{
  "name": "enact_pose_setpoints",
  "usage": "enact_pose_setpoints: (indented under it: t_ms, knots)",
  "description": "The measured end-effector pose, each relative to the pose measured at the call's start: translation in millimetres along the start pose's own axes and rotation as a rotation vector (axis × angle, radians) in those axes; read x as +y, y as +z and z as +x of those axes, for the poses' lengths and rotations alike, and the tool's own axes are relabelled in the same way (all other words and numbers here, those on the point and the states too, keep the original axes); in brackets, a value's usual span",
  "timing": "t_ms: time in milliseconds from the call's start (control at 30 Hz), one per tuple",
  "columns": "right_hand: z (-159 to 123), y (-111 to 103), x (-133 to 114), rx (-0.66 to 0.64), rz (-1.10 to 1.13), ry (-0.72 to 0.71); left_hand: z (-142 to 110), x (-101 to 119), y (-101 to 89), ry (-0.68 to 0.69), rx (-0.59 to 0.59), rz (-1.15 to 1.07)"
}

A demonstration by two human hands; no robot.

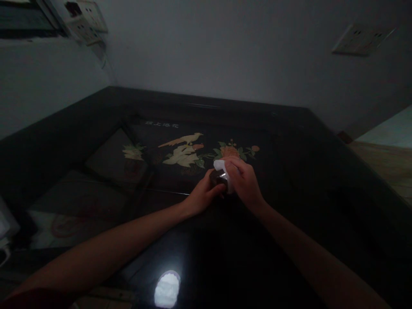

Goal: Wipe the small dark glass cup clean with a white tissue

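My left hand (203, 194) is closed around a small dark object with a shiny top (219, 177); its exact kind is too dim to tell. A white tissue (220, 165) is pinched in my right hand (245, 180) and pressed against the right side of that object. Both hands meet just above the black glossy table (244, 253), near its middle. Beneath and beyond them, the tabletop carries a picture of a long-tailed bird (185, 140), pale rocks and an orange flower (229, 152).
White walls border the table's far and left sides. Wall sockets (362, 39) sit at the upper right, with more sockets (92, 16) at the upper left. A white object (5, 223) is cut off at the left edge. Light reflects on the table's near part.
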State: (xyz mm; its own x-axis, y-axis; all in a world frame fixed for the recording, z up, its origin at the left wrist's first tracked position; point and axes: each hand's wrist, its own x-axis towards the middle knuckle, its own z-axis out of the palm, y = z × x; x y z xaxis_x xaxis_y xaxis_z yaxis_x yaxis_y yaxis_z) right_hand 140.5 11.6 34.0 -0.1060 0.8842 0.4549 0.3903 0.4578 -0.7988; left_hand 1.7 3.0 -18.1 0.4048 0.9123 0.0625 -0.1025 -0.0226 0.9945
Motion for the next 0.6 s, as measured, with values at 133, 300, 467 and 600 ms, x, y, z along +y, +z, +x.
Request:
enact_pose_setpoints:
  t_ms: [133, 300, 467, 600]
  knots:
    - [5, -3, 0, -0.04, 0.01, 0.021, 1, 3, 3.1, -0.002, 0.011, -0.075]
    - [10, -11, -5, -0.21, -0.054, -0.044, 1, 4, 4.7, -0.007, -0.047, -0.086]
    - [6, -7, -4, -0.134, -0.067, -0.009, -1, 6, 3.4, -0.019, -0.017, -0.058]
    - [0, 0, -3, -0.002, -0.03, -0.065, 0, 5, 3.1, -0.007, -0.016, -0.104]
